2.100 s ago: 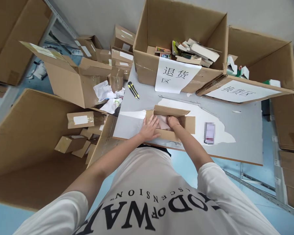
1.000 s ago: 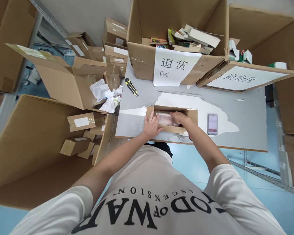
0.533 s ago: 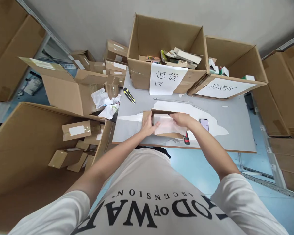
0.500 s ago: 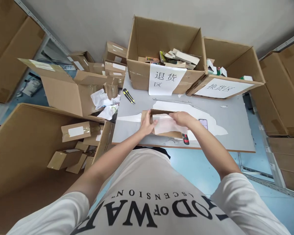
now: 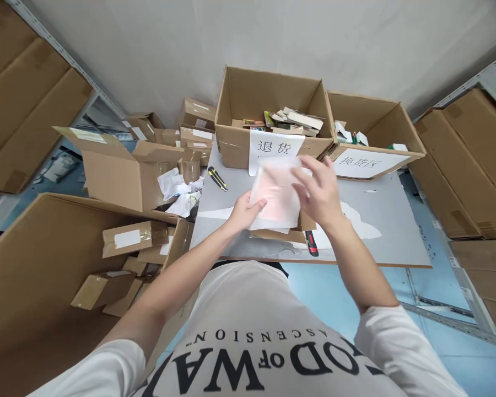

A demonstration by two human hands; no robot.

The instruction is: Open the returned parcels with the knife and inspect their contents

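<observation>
The big carton (image 5: 45, 259) at the left stands open, holding parcels (image 5: 128, 239) with white labels whose print is too small to read. On the table's (image 5: 397, 231) far edge sit two open boxes: the middle box (image 5: 235, 149) bears a white sheet reading 退货, its lower part hidden by the raised bag (image 5: 275, 193); the right box (image 5: 397, 132) bears a sheet that seems to read 换货区. The tabletop to the right of the hands is bare grey up to its right and near edges. The shirt (image 5: 248, 353) shows "OD OF WA" and "SCENSION", upside down. The translucent bag, pinkish inside, is held up above a small brown box (image 5: 281, 234). The left hand (image 5: 242, 212) pinches the bag's lower left edge; the right hand (image 5: 320, 193) touches its right side, fingers spread, grip unclear. A yellow-black knife (image 5: 217, 178) lies left of it; a red-handled tool (image 5: 311, 243) lies at the near edge.
</observation>
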